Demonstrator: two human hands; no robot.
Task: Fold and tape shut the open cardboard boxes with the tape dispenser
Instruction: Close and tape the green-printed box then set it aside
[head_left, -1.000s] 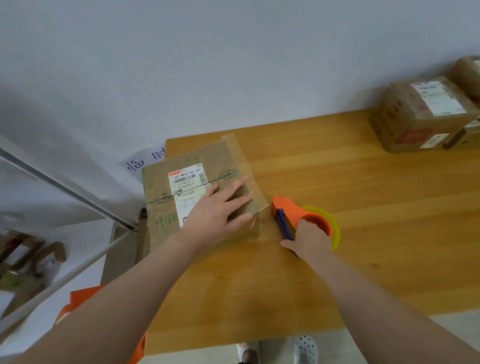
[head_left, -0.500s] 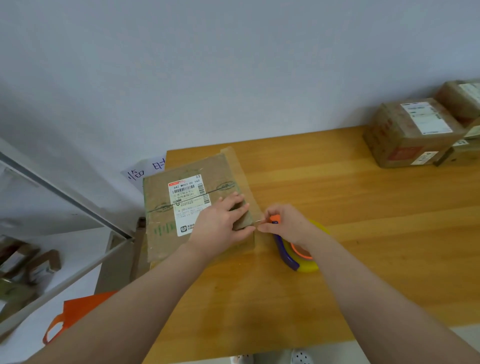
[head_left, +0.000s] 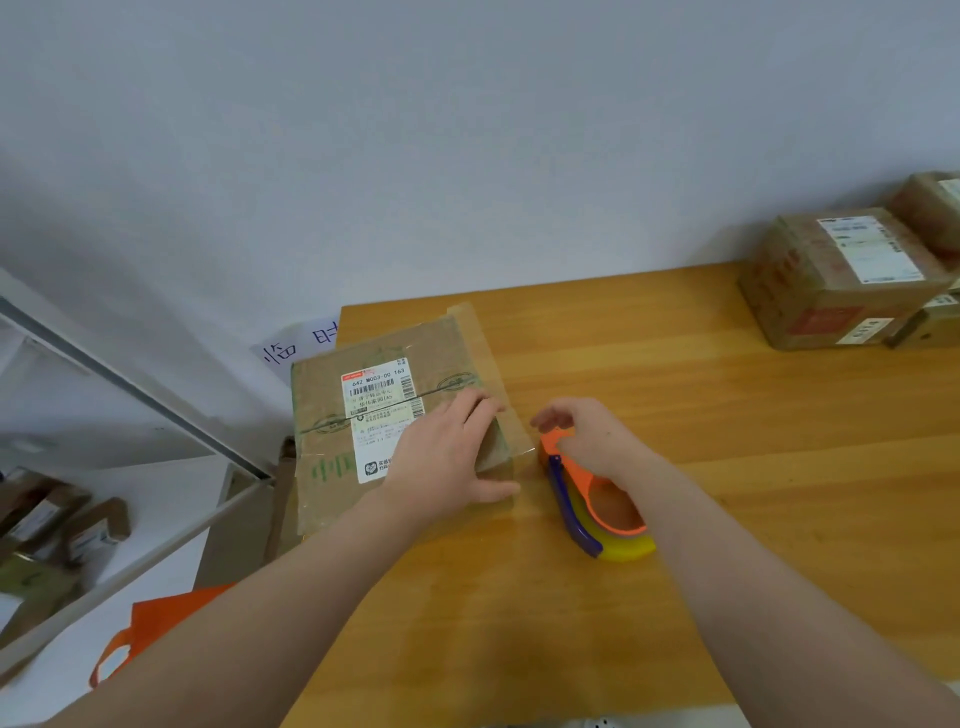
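Pressure is put on the box (head_left: 332, 452) by the left hand (head_left: 441, 462): its fingers are laid straight and close together across the top's right end, and the thumb is stretched along the near edge. Just right of that hand, the right hand (head_left: 587, 436) is held over the front end of the dispenser (head_left: 608, 514), fingers loosely curled. Whether the orange head is gripped cannot be told. The dispenser is set on the table (head_left: 727, 467) under the right wrist, just beside the box. More boxes (head_left: 831, 280) are seen well right of both hands.
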